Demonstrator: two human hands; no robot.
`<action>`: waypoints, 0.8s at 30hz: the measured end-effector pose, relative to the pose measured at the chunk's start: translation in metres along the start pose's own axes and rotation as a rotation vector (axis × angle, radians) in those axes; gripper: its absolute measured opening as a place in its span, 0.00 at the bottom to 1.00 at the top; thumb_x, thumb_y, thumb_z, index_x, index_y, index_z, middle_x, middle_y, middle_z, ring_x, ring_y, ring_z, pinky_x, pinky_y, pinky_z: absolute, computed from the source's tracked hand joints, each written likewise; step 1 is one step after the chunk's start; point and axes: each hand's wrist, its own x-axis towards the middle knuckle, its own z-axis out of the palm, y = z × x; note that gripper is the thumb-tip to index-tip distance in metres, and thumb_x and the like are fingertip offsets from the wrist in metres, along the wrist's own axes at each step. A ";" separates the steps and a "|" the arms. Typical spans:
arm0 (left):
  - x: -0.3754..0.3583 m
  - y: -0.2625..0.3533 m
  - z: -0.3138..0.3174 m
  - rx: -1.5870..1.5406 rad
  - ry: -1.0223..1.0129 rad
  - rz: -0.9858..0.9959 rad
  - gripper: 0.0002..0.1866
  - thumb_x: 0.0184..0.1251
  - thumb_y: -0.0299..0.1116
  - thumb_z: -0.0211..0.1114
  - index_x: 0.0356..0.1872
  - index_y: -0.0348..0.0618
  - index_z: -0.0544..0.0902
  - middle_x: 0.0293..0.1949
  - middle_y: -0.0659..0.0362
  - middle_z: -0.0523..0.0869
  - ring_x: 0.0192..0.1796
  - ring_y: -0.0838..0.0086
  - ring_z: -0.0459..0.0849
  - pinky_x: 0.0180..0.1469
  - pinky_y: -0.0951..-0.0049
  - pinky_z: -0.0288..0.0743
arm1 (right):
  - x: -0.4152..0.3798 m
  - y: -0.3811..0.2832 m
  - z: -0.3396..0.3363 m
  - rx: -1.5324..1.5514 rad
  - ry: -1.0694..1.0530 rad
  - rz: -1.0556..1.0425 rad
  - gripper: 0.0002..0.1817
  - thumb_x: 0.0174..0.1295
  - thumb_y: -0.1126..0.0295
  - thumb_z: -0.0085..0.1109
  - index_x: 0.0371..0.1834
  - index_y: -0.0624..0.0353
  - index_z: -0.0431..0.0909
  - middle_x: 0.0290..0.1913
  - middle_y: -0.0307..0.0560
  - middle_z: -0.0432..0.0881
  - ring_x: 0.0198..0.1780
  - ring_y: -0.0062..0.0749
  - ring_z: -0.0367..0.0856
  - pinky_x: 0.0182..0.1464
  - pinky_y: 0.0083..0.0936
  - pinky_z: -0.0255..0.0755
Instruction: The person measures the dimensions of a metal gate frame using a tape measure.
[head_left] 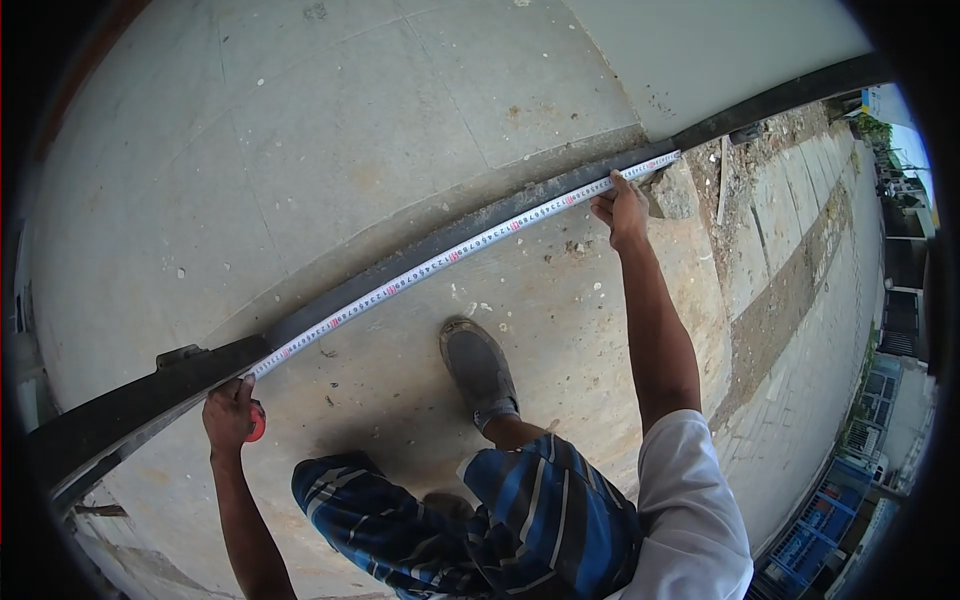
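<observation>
A white tape measure blade [455, 257] with black and red numbers is drawn out along a dark metal bar [400, 247] at the edge of the floor. My left hand [230, 412] is closed round the red tape measure case [256, 421], at the blade's near left end. Toward the blade's far right end, my right hand [625, 208] pinches the tape between thumb and fingers against the bar. The tape's tip lies a little past that hand, by a broken concrete edge.
Dark metal posts [150, 385] [790, 90] stand at both ends of the bar. Beyond it spreads a concrete floor [330, 120]. My shoe [478, 365] rests on the near concrete. Rubble [705, 180] and a paved strip [800, 300] lie at right.
</observation>
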 end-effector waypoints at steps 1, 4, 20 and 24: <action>0.001 0.004 -0.001 -0.015 -0.021 -0.002 0.20 0.71 0.41 0.68 0.22 0.40 0.78 0.21 0.48 0.80 0.27 0.47 0.79 0.32 0.51 0.71 | 0.000 0.000 -0.001 0.002 -0.015 0.000 0.15 0.73 0.56 0.61 0.48 0.57 0.75 0.32 0.43 0.83 0.30 0.26 0.84 0.32 0.24 0.81; -0.001 0.007 -0.004 -0.014 -0.056 -0.005 0.17 0.72 0.39 0.68 0.26 0.39 0.80 0.23 0.47 0.81 0.29 0.47 0.81 0.33 0.52 0.72 | -0.002 0.000 -0.001 -0.009 -0.065 0.027 0.18 0.73 0.54 0.62 0.49 0.58 0.75 0.32 0.43 0.82 0.30 0.26 0.84 0.32 0.22 0.81; -0.002 0.010 -0.004 -0.040 -0.013 0.021 0.18 0.72 0.43 0.68 0.26 0.41 0.84 0.22 0.51 0.83 0.31 0.51 0.84 0.36 0.55 0.76 | -0.124 -0.005 0.053 -0.432 -0.348 -0.464 0.10 0.72 0.65 0.66 0.37 0.60 0.79 0.29 0.34 0.78 0.31 0.14 0.72 0.35 0.15 0.67; -0.003 0.010 -0.003 -0.036 -0.006 0.005 0.19 0.72 0.44 0.67 0.26 0.40 0.84 0.23 0.51 0.83 0.30 0.52 0.83 0.35 0.55 0.76 | -0.181 0.005 0.118 -0.677 -0.759 -0.541 0.05 0.66 0.72 0.67 0.38 0.60 0.80 0.25 0.42 0.82 0.27 0.24 0.79 0.33 0.25 0.73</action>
